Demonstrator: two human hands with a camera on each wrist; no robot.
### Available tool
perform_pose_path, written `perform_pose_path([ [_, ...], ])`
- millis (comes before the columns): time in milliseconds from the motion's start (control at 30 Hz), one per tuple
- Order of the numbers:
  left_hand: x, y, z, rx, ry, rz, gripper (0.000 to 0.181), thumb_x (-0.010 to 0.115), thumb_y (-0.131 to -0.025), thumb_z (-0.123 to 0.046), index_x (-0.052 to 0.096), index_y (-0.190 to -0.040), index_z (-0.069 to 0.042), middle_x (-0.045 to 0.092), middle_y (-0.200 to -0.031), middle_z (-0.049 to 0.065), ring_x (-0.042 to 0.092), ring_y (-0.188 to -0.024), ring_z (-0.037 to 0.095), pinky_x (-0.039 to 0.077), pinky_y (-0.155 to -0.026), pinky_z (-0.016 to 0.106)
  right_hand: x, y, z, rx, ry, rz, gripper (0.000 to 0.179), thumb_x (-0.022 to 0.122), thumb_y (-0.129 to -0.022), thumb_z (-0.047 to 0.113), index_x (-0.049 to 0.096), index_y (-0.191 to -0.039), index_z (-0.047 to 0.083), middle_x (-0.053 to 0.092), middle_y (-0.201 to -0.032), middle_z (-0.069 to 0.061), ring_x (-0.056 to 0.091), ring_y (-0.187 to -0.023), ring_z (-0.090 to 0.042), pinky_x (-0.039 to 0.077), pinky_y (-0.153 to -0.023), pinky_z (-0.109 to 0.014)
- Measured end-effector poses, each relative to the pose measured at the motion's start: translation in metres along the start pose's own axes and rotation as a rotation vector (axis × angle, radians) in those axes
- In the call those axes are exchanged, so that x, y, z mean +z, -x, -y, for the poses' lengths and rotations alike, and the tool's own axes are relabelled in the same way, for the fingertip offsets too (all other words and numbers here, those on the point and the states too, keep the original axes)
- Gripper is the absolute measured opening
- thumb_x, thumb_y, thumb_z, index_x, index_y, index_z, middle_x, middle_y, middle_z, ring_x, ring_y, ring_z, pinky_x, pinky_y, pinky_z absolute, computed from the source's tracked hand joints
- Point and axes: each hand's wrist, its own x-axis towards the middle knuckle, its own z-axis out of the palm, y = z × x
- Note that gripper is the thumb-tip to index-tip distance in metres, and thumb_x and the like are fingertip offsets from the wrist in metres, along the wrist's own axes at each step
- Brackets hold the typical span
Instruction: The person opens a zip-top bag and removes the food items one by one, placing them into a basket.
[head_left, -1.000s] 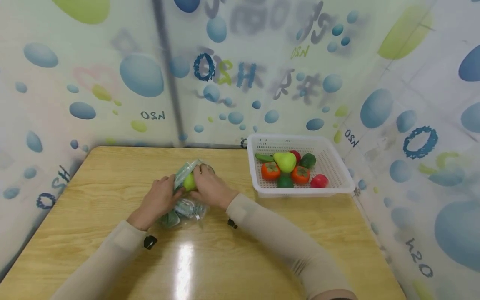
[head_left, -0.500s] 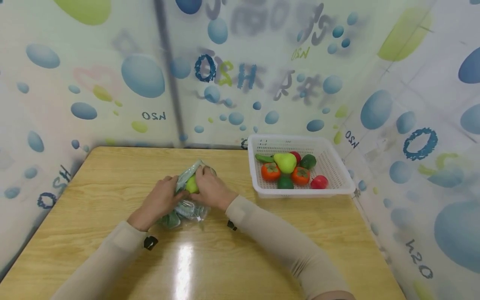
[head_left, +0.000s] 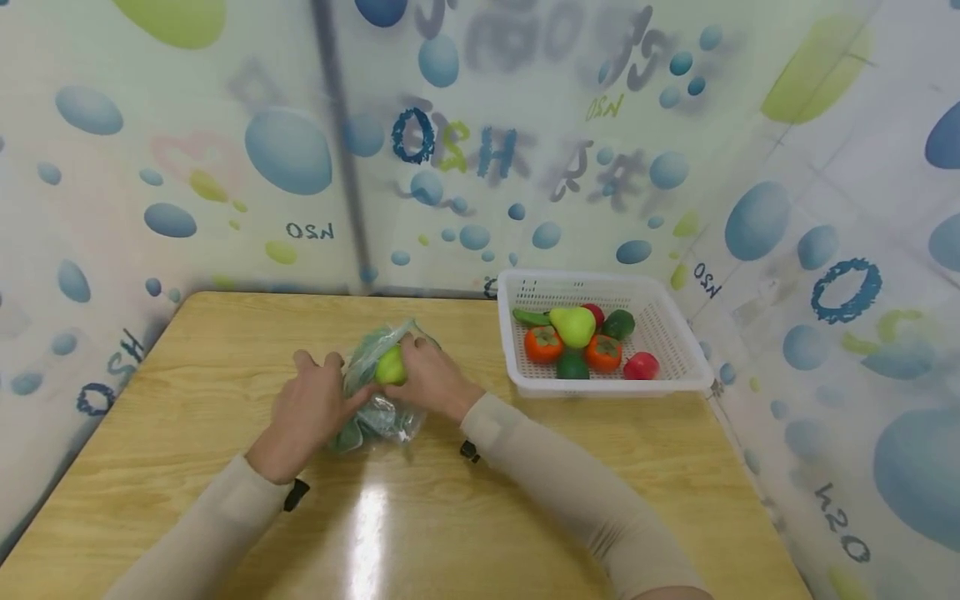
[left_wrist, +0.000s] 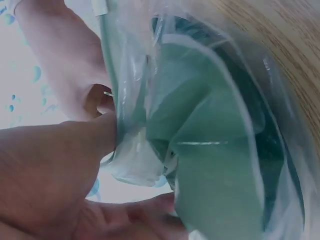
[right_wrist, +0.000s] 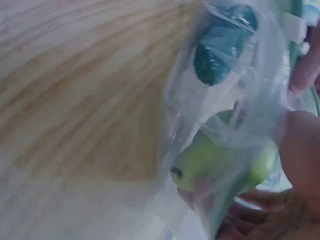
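A clear plastic zip bag with green panels stands on the table between both hands. My right hand grips a light green pear at the bag's mouth. Through the film in the right wrist view, the pear shows its stem end, and a dark green bumpy item sits in the bag. My left hand is at the bag's left side, its thumb stretched across to the edge and its fingers spread apart from it. In the left wrist view the thumb touches the bag's rim.
A white perforated basket at the back right holds persimmons, a yellow-green pear, red fruit and dark green items. The wooden table meets patterned walls at the back and sides.
My left hand has loosened, with its fingers lifting and spreading away from the bag while the thumb extends. The bag's mouth has widened. My right hand keeps its grip on the pear.
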Motion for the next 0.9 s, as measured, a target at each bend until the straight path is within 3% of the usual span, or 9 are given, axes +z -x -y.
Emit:
perform_pose_path([
  [67,-0.002,0.001,0.000,-0.011,0.000,0.033,0.064,0.085,-0.107,-0.045,0.065,-0.116,0.015,0.059,-0.102,0.039,0.064,-0.063,0.037,0.053,-0.047,0.044,-0.004,0.001,-0.001,0.003,-0.017,-0.006,0.077,0.090,-0.102,0.049,0.062,-0.155,0.001,0.074,-0.117,-0.004,0.068,-0.092,-0.010,0.059,-0.077,-0.021],
  [167,-0.004,0.000,0.001,-0.021,0.007,0.087,0.060,0.082,-0.109,-0.043,0.066,-0.120,0.015,0.067,-0.100,0.039,0.069,-0.072,0.041,0.058,-0.053,0.051,-0.011,0.003,-0.002,-0.015,-0.018,-0.013,0.079,0.093,-0.100,0.050,0.063,-0.158,0.003,0.076,-0.120,-0.002,0.070,-0.094,-0.010,0.060,-0.081,-0.022],
  [300,-0.004,-0.003,0.004,-0.010,0.028,0.146,0.061,0.079,-0.111,-0.037,0.064,-0.131,0.019,0.072,-0.105,0.039,0.074,-0.085,0.044,0.064,-0.067,0.057,-0.020,0.007,-0.004,-0.074,0.003,-0.007,0.081,0.093,-0.099,0.049,0.063,-0.157,0.002,0.078,-0.125,-0.004,0.073,-0.097,-0.012,0.061,-0.084,-0.023],
  [467,-0.005,-0.009,0.009,0.003,0.067,0.183,0.057,0.077,-0.111,-0.031,0.063,-0.133,0.020,0.076,-0.109,0.039,0.077,-0.091,0.045,0.066,-0.077,0.061,-0.034,0.014,-0.004,-0.168,0.004,-0.010,0.083,0.092,-0.098,0.046,0.059,-0.163,0.005,0.081,-0.134,-0.006,0.077,-0.106,-0.014,0.063,-0.090,-0.024],
  [767,-0.007,-0.010,0.012,-0.049,0.181,0.255,0.051,0.076,-0.112,-0.024,0.059,-0.136,0.018,0.077,-0.106,0.036,0.076,-0.068,0.025,0.063,-0.062,0.041,-0.051,0.029,-0.001,-0.263,-0.059,-0.036,0.086,0.093,-0.099,0.036,0.054,-0.167,0.003,0.078,-0.148,-0.012,0.079,-0.116,-0.019,0.067,-0.102,-0.033],
  [900,-0.009,-0.010,0.012,-0.060,0.199,0.261,0.051,0.075,-0.113,-0.023,0.058,-0.137,0.019,0.077,-0.108,0.037,0.075,-0.068,0.023,0.062,-0.062,0.038,-0.058,0.034,0.000,-0.297,-0.096,-0.052,0.086,0.094,-0.098,0.033,0.053,-0.168,0.003,0.078,-0.149,-0.012,0.079,-0.117,-0.019,0.066,-0.102,-0.032],
])
